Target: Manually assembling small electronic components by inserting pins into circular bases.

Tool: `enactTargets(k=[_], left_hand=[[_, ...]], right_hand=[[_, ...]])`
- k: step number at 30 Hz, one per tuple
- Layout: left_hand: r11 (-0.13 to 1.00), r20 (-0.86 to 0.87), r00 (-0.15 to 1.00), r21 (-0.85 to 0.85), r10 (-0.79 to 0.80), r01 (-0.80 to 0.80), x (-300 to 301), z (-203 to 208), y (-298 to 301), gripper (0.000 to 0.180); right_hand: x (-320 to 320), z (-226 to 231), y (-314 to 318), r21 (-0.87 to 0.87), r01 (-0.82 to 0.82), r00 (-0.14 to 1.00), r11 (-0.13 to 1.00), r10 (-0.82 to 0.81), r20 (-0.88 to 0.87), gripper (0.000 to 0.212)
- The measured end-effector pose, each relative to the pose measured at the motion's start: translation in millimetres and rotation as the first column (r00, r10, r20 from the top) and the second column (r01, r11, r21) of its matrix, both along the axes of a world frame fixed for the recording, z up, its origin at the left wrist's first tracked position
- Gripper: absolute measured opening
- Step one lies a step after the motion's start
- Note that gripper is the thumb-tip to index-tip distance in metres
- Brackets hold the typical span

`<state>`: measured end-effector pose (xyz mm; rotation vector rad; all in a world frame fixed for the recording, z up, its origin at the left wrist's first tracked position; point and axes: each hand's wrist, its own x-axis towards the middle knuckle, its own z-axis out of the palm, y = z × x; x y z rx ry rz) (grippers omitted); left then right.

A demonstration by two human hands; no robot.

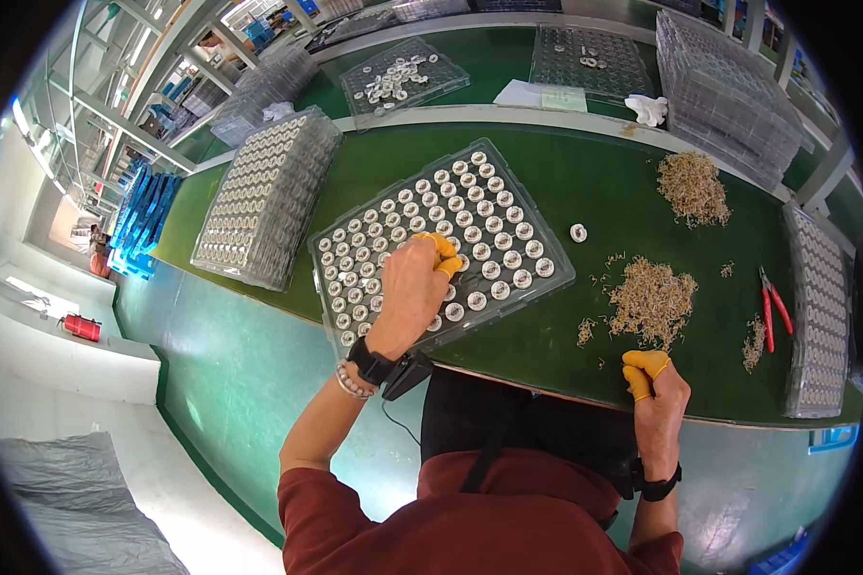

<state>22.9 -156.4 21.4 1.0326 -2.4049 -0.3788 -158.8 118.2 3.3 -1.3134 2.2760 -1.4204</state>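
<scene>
My left hand point(410, 289) reaches over a clear plastic tray point(494, 311) filled with rows of small round white parts. Yellow finger covers sit on its thumb and fingertips, which are closed together at the white parts; whatever they grip is hidden. At the table's front edge, my right hand point(658, 402) has thumb and forefinger pinched, also in yellow covers. Anything between those fingertips is too small to make out. Just beyond that hand lies a heap of tiny metal-coloured pieces point(654, 302), with some scattered around it.
A second heap of tiny pieces point(692, 188) lies farther back. One loose white part point(578, 233) rests right of the tray. Red-handled pliers point(775, 311) lie at right, beside stacked filled trays point(817, 316). Another tray stack point(267, 206) stands left. Behind, a tray point(408, 81) holds loose white parts.
</scene>
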Motion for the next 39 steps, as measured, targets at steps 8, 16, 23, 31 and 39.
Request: enactTargets(k=[8, 16, 23, 31, 39], left_hand=[[0.995, 0.143, 0.987, -0.055, -0.076, 0.084, 14, -17, 47, 0.019], [0.993, -0.040, 0.994, 0.056, -0.102, 0.104, 18, 4, 57, 0.015], [0.614, -0.461, 0.886, 0.712, 0.042, 0.341, 13, 18, 118, 0.020], [0.143, -0.600, 0.774, 0.800, 0.204, 0.583, 0, -13, 157, 0.018], [0.195, -0.646, 0.723, 0.763, 0.245, 0.616, -1, -9, 161, 0.017]], right_hand=[[6, 5, 1, 0.043, 0.000, 1.000, 0.999, 0.000, 0.015, 0.016], [6, -12, 11, 0.064, 0.061, 0.996, 0.996, -0.057, -0.071, 0.016], [16, -3, 8, -0.030, 0.008, 0.930, 1.000, 0.004, 0.366, 0.014], [44, 8, -15, -0.239, -0.114, 0.846, 0.964, 0.220, 0.486, 0.013], [46, 5, -16, -0.339, -0.083, 0.670, 0.937, 0.305, 0.677, 0.010]])
